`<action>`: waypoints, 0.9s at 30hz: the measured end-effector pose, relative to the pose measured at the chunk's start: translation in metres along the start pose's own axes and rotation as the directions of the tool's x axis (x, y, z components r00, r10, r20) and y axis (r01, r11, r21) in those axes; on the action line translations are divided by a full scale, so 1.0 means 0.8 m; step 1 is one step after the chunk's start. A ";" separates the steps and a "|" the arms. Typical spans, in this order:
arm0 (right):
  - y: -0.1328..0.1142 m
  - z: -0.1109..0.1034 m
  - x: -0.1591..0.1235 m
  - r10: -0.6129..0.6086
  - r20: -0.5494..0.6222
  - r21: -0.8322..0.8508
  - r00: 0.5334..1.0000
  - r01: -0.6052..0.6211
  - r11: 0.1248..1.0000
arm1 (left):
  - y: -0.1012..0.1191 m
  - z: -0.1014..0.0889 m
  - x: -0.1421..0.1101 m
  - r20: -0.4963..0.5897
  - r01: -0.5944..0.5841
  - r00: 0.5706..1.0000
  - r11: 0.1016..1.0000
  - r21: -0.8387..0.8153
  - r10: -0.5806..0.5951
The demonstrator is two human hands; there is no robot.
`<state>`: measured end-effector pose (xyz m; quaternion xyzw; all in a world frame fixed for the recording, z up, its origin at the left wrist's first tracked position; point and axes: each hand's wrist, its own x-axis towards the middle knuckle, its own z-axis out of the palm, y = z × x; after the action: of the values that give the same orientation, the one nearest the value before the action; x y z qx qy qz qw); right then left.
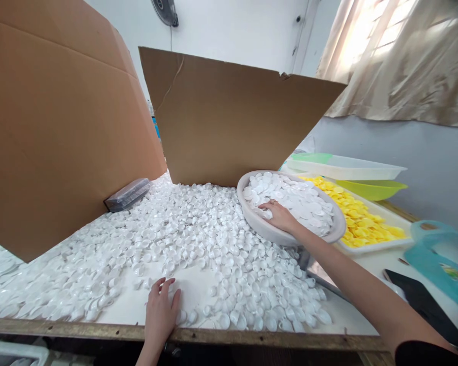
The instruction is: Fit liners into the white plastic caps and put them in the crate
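The right hand (278, 216) is placed over the near left part of a pale basin (265, 232), and its fingers are bent down into the flat white discs (309, 203) by which the basin is filled; a white piece is seen at the fingertips, but whether it is gripped cannot be told. At 8 o'clock from this hand, the left hand (162, 307) is held palm down above the white table top (194, 284), with the fingers loosely spread and a little curved, just beside some of the small white cup-like pieces (198, 244). These pieces are scattered thickly from 6 to 9 o'clock of the right hand, and by them the basin's outer wall is bordered. At 3 o'clock, next to the basin, a white tray (376, 248) is heaped with yellow pieces (361, 218). At 4 o'clock, a black flat object (423, 300) is laid near a teal plastic item (435, 254). At 9 o'clock, a clear plastic box (127, 194) is seen against the orange-brown cardboard sheet (64, 112), while at 11 o'clock the pieces are backed by a brown cardboard panel (229, 117).
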<state>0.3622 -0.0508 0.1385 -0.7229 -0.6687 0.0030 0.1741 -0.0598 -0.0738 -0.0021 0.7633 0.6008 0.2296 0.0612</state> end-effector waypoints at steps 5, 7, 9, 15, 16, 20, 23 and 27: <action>-0.002 -0.007 -0.004 -0.004 -0.072 0.109 0.997 0.012 0.994 | 0.002 -0.001 0.000 0.005 -0.001 1.000 1.000 0.010 0.001; -0.002 -0.011 -0.003 -0.032 -0.015 0.170 0.999 0.034 0.985 | 0.002 -0.001 0.000 0.002 -0.001 1.000 1.000 0.013 0.001; -0.002 -0.014 -0.002 -0.036 0.064 0.212 0.997 0.022 0.977 | 0.001 -0.001 -0.001 0.004 0.001 1.000 1.000 0.012 -0.001; -0.004 -0.004 0.003 -0.027 0.040 0.216 0.999 0.017 0.976 | 0.002 -0.001 -0.001 0.012 0.009 1.000 1.000 -0.005 -0.009; -0.004 -0.002 0.004 -0.035 0.011 0.220 0.999 0.032 0.975 | 0.002 -0.001 -0.001 0.010 0.012 1.000 1.000 -0.007 -0.012; -0.004 0.001 0.000 0.002 -0.088 0.221 0.996 0.018 0.975 | 0.001 0.000 -0.001 -0.005 0.013 1.000 1.000 -0.008 -0.013; -0.003 -0.001 -0.003 0.044 -0.129 0.224 0.991 -0.014 0.974 | 0.001 0.000 -0.002 -0.010 0.008 1.000 1.000 -0.010 -0.008; 0.002 0.003 0.003 0.010 0.018 0.174 1.000 -0.013 0.985 | 0.002 -0.001 -0.002 -0.005 0.023 1.000 1.000 -0.022 -0.023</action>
<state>0.3636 -0.0476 0.1364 -0.7086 -0.6632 0.0686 0.2310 -0.0591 -0.0760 -0.0014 0.7551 0.6070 0.2373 0.0706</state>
